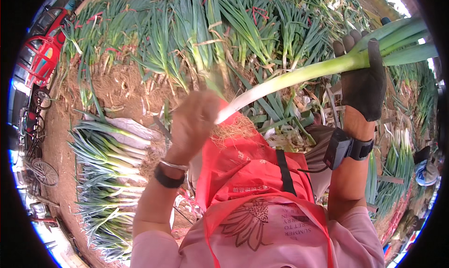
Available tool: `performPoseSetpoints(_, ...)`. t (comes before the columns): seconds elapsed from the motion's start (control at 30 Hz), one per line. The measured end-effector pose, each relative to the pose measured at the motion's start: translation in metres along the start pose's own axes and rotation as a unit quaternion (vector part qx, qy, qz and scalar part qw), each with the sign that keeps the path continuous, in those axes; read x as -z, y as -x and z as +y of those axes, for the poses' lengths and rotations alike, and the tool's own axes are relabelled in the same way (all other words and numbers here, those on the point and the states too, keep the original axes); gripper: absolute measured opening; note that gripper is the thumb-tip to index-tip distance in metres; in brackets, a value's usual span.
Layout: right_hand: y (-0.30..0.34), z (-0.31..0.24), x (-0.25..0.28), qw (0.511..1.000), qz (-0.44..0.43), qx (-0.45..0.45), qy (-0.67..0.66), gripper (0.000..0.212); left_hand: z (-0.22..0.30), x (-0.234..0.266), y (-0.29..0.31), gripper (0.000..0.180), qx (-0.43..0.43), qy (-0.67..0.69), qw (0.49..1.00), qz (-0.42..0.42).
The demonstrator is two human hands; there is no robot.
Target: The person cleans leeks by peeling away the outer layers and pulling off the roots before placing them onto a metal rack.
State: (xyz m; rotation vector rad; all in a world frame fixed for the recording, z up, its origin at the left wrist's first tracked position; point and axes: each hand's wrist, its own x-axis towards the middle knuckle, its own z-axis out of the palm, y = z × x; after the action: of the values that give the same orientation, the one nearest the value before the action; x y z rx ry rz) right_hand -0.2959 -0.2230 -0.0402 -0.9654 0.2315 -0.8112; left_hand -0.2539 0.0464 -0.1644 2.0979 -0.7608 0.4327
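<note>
A long leek [290, 83] with a white stem and green leaves slants across in front of me, its leaves toward the upper right. My right hand [365, 81], in a dark glove, grips it where stem turns to leaf, thumb over the front. At the white lower end is my bare left hand [196, 118], curled like a fist and smeared by motion. What its fingers hold is hidden; a blurred green streak shows just above it. Pale stringy roots [234, 131] lie below that end, over my red apron [243, 167].
Bundled leeks [187, 29], some tied with red string, lie in rows on the soil ahead. A pile of leeks [112, 174] with white stems is at my left, and more leeks [397, 160] at my right. A red vehicle [47, 48] and a bicycle [44, 172] stand far left.
</note>
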Motion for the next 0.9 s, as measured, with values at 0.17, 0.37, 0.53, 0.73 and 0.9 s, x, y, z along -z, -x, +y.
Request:
performPoseSetpoints(0.17,0.008,0.005,0.001,0.997,0.055,0.012,0.053,0.031,0.032,-0.029,-0.011,0.027,-0.104,-0.068,0.992,-0.008)
performPoseSetpoints(0.37,0.015,0.006,-0.002,0.996,0.08,0.016,0.043,0.032,0.027,-0.034,-0.018,0.024,-0.141,-0.138,0.979,-0.058)
performPoseSetpoints(0.53,0.012,0.005,0.008,0.999,0.029,0.003,0.013,0.032,0.022,-0.034,-0.02,0.02,-0.136,-0.13,0.98,-0.063)
performPoseSetpoints(0.73,-0.011,0.008,0.053,0.958,-0.265,-0.002,-0.112,0.047,0.02,-0.038,-0.017,0.014,-0.057,0.009,0.998,-0.001)
performPoseSetpoints(0.9,-0.004,0.002,0.049,0.948,-0.279,-0.017,-0.151,0.051,0.009,-0.037,-0.016,0.006,-0.012,0.033,0.999,-0.02)
